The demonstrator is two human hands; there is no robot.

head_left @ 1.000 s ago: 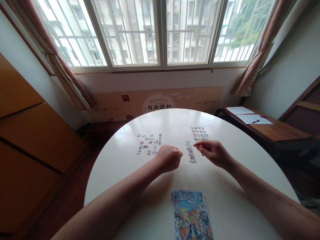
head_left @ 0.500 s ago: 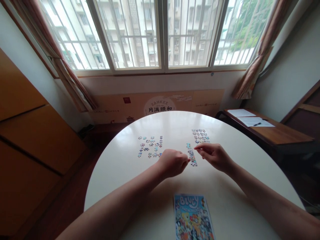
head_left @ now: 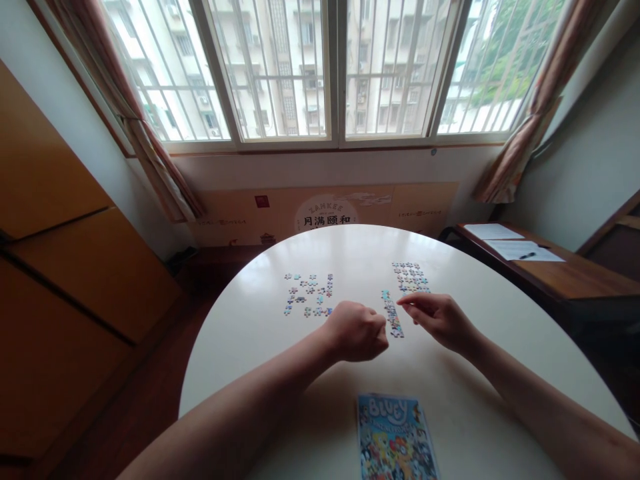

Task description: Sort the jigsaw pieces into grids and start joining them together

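Observation:
A narrow strip of joined jigsaw puzzle pieces (head_left: 394, 317) lies on the white round table (head_left: 240, 373), between my two hands. My left hand (head_left: 357, 331) is curled into a fist just left of the strip; whatever its fingers hold, if anything, is hidden. On the other side, my right hand (head_left: 435, 320) has thumb and fingers drawn together, fingertips close to the strip's upper right edge. Anything between those fingertips is too small to make out. Loose puzzle pieces (head_left: 311, 290) are spread beyond my left hand. Rows of puzzle pieces (head_left: 410, 275) lie behind my right hand.
A colourful picture sheet titled "Bluey" (head_left: 396, 440) lies at the near side of the table. To the right stands a wooden side table (head_left: 595, 273) with papers (head_left: 520, 251) and a pen (head_left: 527, 256). A barred window (head_left: 335, 73) is ahead.
The view has shifted a little, so everything sits slightly further right and lower. My left fingers are tucked in more beside the strip. My right hand stays nearly in place, still pinched.

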